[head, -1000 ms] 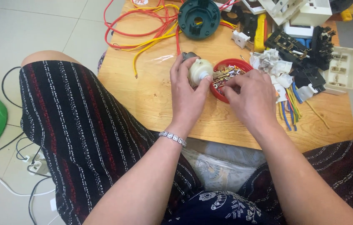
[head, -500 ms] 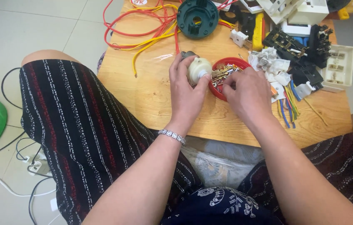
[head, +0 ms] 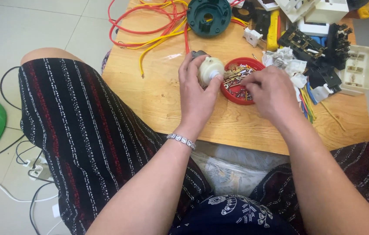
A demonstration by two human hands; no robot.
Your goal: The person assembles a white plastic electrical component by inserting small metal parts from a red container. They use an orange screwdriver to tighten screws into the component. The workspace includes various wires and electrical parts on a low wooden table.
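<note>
Your left hand holds the cream round part upright, fingers wrapped around it, just beside the red dish. Your right hand rests over the dish, fingers curled; whether they pinch a screw is hidden. Pick lightly, keep the part steady. Right side crowded with switch parts; bare wood table lies left.

A home repair corner: tiled floor, low wooden table strewn with switch parts.
</note>
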